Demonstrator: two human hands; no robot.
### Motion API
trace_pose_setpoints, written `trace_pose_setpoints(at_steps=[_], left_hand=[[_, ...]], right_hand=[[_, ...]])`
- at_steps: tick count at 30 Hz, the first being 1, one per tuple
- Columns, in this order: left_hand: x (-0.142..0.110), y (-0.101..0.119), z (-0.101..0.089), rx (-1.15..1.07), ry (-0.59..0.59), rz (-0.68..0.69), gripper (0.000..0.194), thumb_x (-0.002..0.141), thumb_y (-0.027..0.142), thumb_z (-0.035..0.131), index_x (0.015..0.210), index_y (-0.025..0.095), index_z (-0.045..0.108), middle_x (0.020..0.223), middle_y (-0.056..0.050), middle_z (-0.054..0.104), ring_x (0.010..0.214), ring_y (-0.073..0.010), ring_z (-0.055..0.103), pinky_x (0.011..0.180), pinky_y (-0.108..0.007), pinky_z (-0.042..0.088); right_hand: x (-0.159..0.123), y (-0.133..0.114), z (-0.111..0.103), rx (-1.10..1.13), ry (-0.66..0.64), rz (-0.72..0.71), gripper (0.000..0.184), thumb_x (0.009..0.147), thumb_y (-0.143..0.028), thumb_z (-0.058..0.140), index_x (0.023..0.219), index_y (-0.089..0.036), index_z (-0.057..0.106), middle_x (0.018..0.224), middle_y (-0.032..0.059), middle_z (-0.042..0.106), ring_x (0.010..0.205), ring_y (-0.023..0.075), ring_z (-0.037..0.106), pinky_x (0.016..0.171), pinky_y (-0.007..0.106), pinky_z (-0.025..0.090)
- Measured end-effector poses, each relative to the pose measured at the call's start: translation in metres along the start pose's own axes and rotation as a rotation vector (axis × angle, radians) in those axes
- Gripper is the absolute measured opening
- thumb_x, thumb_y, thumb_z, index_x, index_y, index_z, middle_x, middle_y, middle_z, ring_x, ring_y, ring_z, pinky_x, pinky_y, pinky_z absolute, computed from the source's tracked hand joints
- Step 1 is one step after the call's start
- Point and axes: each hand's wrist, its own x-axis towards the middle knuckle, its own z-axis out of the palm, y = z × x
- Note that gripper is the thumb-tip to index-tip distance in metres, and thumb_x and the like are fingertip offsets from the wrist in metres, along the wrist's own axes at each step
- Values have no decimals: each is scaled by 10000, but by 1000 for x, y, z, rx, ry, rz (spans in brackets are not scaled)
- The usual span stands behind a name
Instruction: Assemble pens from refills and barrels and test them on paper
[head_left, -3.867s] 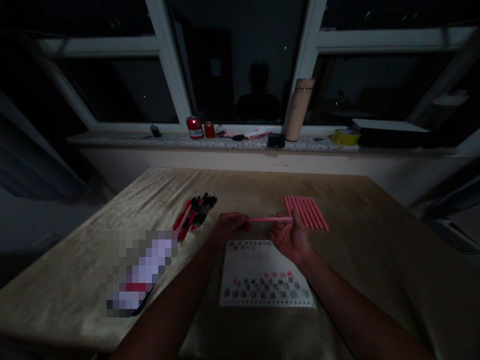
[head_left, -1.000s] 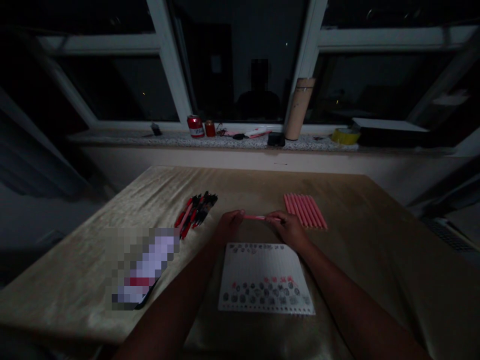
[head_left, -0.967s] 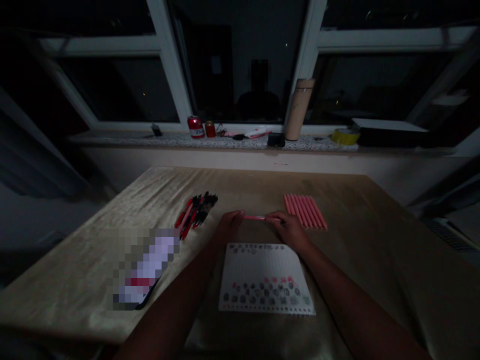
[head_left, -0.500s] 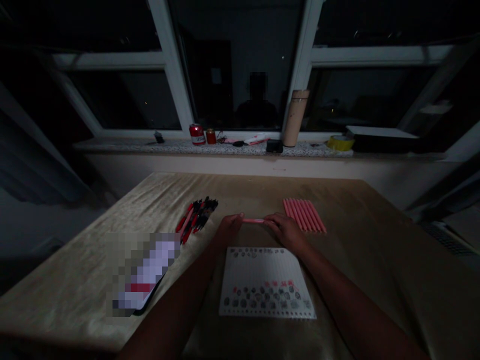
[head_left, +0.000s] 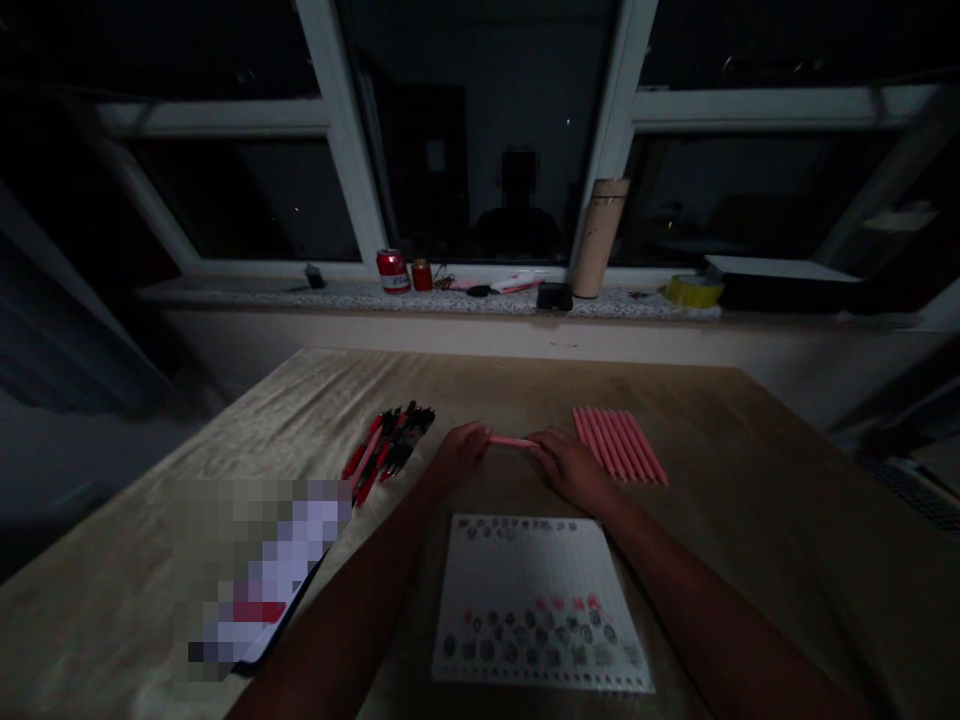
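A slim pink pencil [head_left: 511, 442] is held roughly level above the table, one end in each hand. My left hand [head_left: 463, 450] pinches its left end, and the fingers of my right hand [head_left: 566, 462] are closed on the right end. Just to the right of that hand lies a neat row of several similar pink pencils [head_left: 621, 445], side by side. Nearer to me, between my forearms, rests a lined sheet of paper [head_left: 529, 575] with dark and red marks in rows. Fine details of the pencil are too dark to make out.
Left of my hands is a loose pile of red and black pens [head_left: 386, 450]. A phone [head_left: 289, 570], partly blurred, lies closer on the left. On the windowsill behind stand a red can [head_left: 393, 271], a small jar [head_left: 421, 275], a tall bottle [head_left: 600, 238] and yellow tape [head_left: 694, 291].
The view has shifted slightly, so the paper, phone and pencil row appear lower. Both hands keep hold of the pencil, whose right end now dips a little.
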Motion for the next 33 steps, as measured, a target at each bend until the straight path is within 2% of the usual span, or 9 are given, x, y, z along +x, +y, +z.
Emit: trace_pose_setpoints(at_steps=[10, 19, 27, 33], left_hand=[[-8, 7, 1, 166, 51, 168, 369, 873, 444, 408, 628, 169, 416, 568, 52, 372, 546, -91, 371, 537, -227, 285], [1, 4, 3, 308, 73, 224, 390, 875, 443, 366, 598, 173, 414, 568, 42, 387, 565, -106, 399, 546, -238, 284], [2, 1, 4, 208, 63, 87, 493, 876, 520, 316, 523, 179, 364, 492, 42, 328, 480, -98, 336, 492, -249, 250], [-2, 7, 4, 123, 49, 173, 375, 876, 466, 376, 650, 176, 446, 579, 37, 439, 568, -106, 428, 574, -231, 328]], right_hand=[[1, 3, 3, 8, 19, -11, 244, 934, -272, 396, 1028, -188, 604, 930, 84, 611, 891, 191, 566, 785, 312, 454], [2, 7, 6, -125, 1, 4, 257, 941, -280, 382, 996, -171, 608, 898, 88, 612, 849, 201, 560, 760, 320, 455], [3, 3, 5, -135, 92, -43, 239, 935, -278, 401, 1003, -171, 604, 913, 96, 610, 891, 217, 537, 792, 346, 438], [2, 4, 5, -133, 98, -23, 231, 933, -266, 403, 1018, -170, 594, 920, 99, 607, 893, 221, 538, 798, 349, 437]])
